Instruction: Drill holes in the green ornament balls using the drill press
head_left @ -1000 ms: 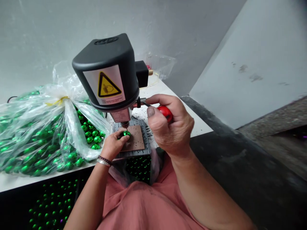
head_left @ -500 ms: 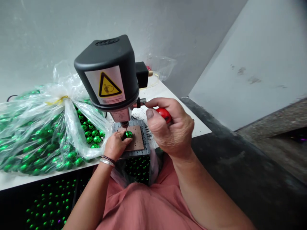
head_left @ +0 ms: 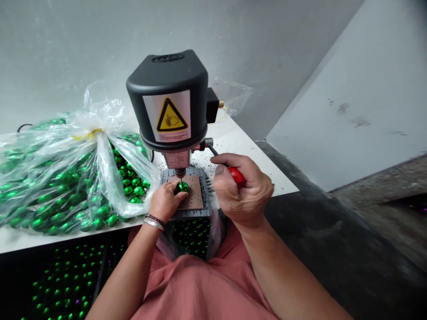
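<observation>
The left hand (head_left: 163,201) pinches 1 green ball (head_left: 182,187) over the board (head_left: 194,199), directly beneath the bit (head_left: 182,179), probably because a round thing would roll or spin if loose. The right hand (head_left: 245,192) is curled round the red knob (head_left: 237,177) at the lever (head_left: 214,151)'s end, seemingly for firm control. The bag (head_left: 110,186) lies left on the desk (head_left: 282,186), presumably for easy reach
</observation>
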A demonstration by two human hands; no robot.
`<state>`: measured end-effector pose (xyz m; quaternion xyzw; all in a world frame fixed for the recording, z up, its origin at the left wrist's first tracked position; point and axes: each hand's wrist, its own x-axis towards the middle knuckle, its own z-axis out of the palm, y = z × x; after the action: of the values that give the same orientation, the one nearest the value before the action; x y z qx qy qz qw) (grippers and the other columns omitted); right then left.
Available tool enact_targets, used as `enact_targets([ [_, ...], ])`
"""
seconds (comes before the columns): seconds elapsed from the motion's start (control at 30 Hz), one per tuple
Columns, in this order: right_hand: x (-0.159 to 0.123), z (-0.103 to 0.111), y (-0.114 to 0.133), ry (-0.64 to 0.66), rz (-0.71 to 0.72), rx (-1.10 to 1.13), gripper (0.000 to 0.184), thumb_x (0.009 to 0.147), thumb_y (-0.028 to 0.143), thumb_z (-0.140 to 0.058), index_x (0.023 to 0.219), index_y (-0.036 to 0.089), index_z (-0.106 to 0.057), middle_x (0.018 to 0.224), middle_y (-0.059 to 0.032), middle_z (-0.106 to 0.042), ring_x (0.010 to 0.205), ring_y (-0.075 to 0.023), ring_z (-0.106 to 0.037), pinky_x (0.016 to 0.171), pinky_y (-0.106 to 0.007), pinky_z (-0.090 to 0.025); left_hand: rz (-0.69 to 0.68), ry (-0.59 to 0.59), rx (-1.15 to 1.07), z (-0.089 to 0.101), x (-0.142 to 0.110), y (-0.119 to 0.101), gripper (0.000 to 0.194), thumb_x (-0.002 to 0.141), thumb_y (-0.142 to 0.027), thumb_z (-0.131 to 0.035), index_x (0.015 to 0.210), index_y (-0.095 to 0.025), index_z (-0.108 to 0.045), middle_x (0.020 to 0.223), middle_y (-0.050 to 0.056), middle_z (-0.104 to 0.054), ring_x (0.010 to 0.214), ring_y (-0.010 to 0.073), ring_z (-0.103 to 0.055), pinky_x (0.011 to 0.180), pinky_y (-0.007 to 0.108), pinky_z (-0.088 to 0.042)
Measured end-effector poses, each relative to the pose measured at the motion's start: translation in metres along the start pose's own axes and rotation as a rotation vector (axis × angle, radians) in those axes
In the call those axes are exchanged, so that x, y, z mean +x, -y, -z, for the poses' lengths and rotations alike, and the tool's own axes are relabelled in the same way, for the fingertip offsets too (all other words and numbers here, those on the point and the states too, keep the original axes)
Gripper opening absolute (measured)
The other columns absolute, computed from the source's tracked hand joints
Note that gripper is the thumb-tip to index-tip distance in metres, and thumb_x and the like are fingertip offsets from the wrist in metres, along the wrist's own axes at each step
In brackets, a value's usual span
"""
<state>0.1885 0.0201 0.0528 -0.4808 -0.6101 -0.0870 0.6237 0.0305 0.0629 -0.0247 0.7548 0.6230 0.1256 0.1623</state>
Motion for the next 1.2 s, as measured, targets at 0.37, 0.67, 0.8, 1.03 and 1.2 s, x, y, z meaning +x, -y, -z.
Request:
enact_targets([
  [0.37, -0.017, -0.008, -0.004, -0.043, -0.055, 0.000, 0.018, 0.074, 0.014, -0.050, 0.086, 0.021, -0.061, 0.061, 0.0059, -0.055, 0.052, -0.0027, -0.049, 0.053, -0.016, -0.043, 0.006, -0.011, -0.009, -0.002, 0.000, 0.002, 0.039, 0.074, -0.042, -0.056, 0.108, -0.024, -0.061, 0.105, 0.006, -0.065, 0.095, 0.0209, -0.060, 0.085, 0.029, -0.043],
  [0.67, -0.031, -0.010, -0.012, 0.001, -0.064, 0.111, 0.016, 0.072, 0.014, -0.049, 0.082, 0.019, -0.060, 0.071, 0.0019, -0.061, 0.063, -0.0072, -0.056, 0.057, -0.021, -0.046, -0.014, -0.025, -0.048, -0.002, -0.001, 0.001, 0.036, 0.074, -0.039, -0.056, 0.107, -0.024, -0.061, 0.102, 0.007, -0.065, 0.091, 0.0219, -0.060, 0.080, 0.030, -0.043],
  [0.8, -0.005, -0.008, 0.000, -0.065, -0.057, 0.052, 0.015, 0.075, 0.018, -0.051, 0.083, 0.020, -0.062, 0.066, 0.0038, -0.059, 0.056, -0.0044, -0.052, 0.056, -0.018, -0.044, 0.012, -0.039, -0.009, -0.004, -0.001, 0.000, 0.040, 0.074, -0.041, -0.056, 0.108, -0.021, -0.060, 0.097, 0.008, -0.065, 0.086, 0.0229, -0.061, 0.074, 0.030, -0.044],
  [1.03, 0.029, -0.008, 0.019, -0.088, -0.214, 0.107, 0.017, 0.077, 0.026, -0.050, 0.079, 0.016, -0.064, 0.048, 0.0059, -0.044, 0.042, -0.0013, -0.037, 0.045, -0.015, -0.038, 0.007, -0.010, -0.086, 0.008, -0.022, 0.002, 0.038, 0.072, -0.038, -0.057, 0.105, -0.019, -0.061, 0.091, 0.007, -0.066, 0.083, 0.0194, -0.060, 0.073, 0.028, -0.044],
  [1.2, 0.026, -0.008, 0.017, -0.098, -0.236, 0.132, 0.016, 0.075, 0.026, -0.052, 0.081, 0.018, -0.065, 0.048, 0.0064, -0.043, 0.041, -0.0012, -0.034, 0.046, -0.015, -0.040, -0.182, 0.354, -0.235, 0.024, -0.045, 0.011, 0.041, 0.066, -0.040, -0.063, 0.103, -0.023, -0.063, 0.094, 0.005, -0.066, 0.083, 0.0192, -0.060, 0.073, 0.028, -0.044],
])
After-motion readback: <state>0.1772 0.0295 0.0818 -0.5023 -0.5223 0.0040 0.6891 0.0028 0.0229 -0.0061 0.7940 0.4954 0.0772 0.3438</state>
